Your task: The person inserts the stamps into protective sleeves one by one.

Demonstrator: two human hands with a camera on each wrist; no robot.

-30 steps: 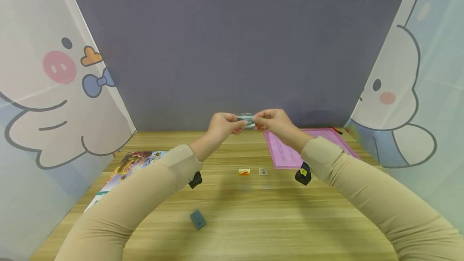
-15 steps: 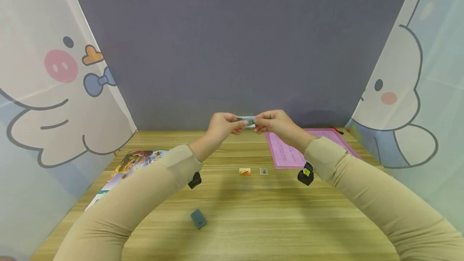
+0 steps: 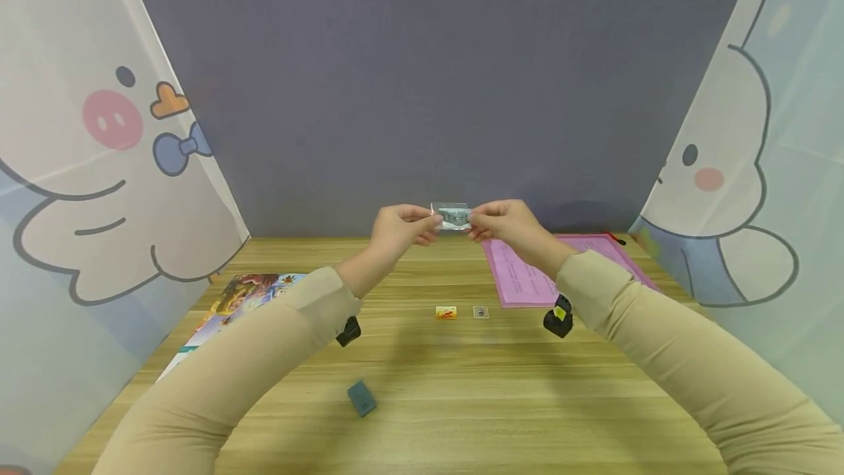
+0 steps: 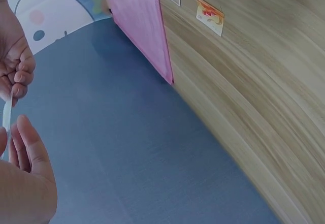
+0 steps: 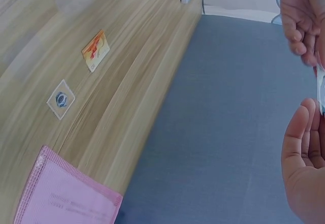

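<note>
Both hands are raised above the far edge of the table in the head view. Between them is a small clear plastic sleeve (image 3: 453, 217) with a pale, dark-printed picture inside. My left hand (image 3: 395, 232) pinches its left end between thumb and fingers. The right end is pinched by my right hand (image 3: 506, 223). In both wrist views the sleeve appears nearly edge-on at the frame's side. Two small stamp-like pictures lie on the table nearer the body: an orange-and-yellow one (image 3: 445, 312) and a pale one with a round dark motif (image 3: 480, 312).
A pink mesh-edged document pouch (image 3: 527, 284) lies at the back right, partly under the right forearm. At the left is a colourful magazine (image 3: 247, 293), partly covered by the left sleeve. A small grey-blue block (image 3: 361, 398) rests on the wooden table (image 3: 475, 416) near the front.
The left hand has shifted slightly left and the right hand slightly right. More of the sleeve and its printed picture now shows between the fingers. Things on the table stay put.
</note>
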